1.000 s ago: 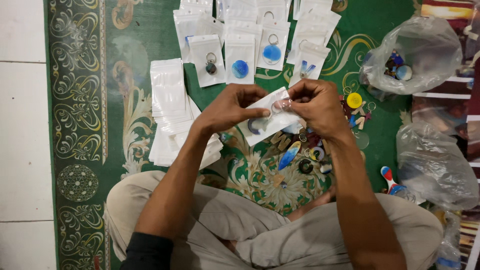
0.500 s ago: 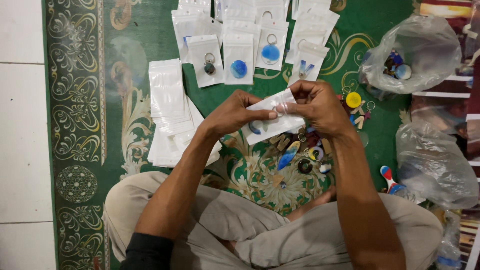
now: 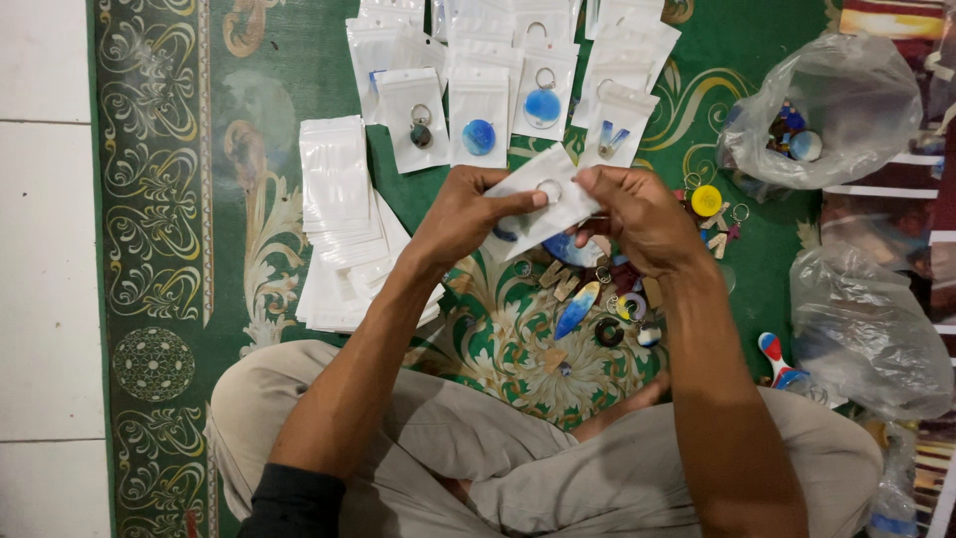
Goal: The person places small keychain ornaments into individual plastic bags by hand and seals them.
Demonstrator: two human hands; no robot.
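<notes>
Pouch [image 3: 543, 199] tilted since; two hands [image 3: 468, 214] [image 3: 637, 214] pinching one

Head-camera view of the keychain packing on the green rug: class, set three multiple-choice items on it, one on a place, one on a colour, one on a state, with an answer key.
1. Where does the stack of empty white pouches lie?
A. On the person's left
B. Inside a bag
C. On the lap

2. What colour is the round loose keychain near the clear plastic bag?
A. Red
B. Yellow
C. Black

3. How is the small white pouch held?
A. Lying untouched
B. By one hand
C. Between both hands

Key: A, it sits left of the left hand; B, the disc is yellow; C, left hand and right hand both pinch it.
</notes>
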